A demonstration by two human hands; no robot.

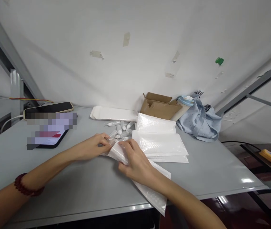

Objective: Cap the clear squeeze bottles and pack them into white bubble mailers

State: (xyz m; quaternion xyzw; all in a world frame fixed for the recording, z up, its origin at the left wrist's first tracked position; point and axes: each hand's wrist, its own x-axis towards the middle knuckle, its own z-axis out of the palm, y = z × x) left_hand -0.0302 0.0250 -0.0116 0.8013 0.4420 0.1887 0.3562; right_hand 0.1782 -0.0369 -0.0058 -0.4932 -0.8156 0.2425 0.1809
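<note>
A white bubble mailer [153,194] lies slantwise under my right forearm, its lower end reaching over the table's front edge. My right hand [136,162] grips its upper end, with the fingers on top and the thumb at the side. At that same end, the fingers of my left hand [97,147] are pinched together on the mailer's edge. Something clear shows by the left fingertips; I cannot make out what it is. Just beyond both hands lie several small clear tubes with white caps [119,129], loose in a pile.
Right of the tubes is a stack of white bubble mailers [161,144]. Behind stand an open cardboard box [161,108], a lidded cup [184,103] and a blue cloth bag [200,122]. A folded white packet [115,113] lies by the wall. Two phones [51,140] rest at left.
</note>
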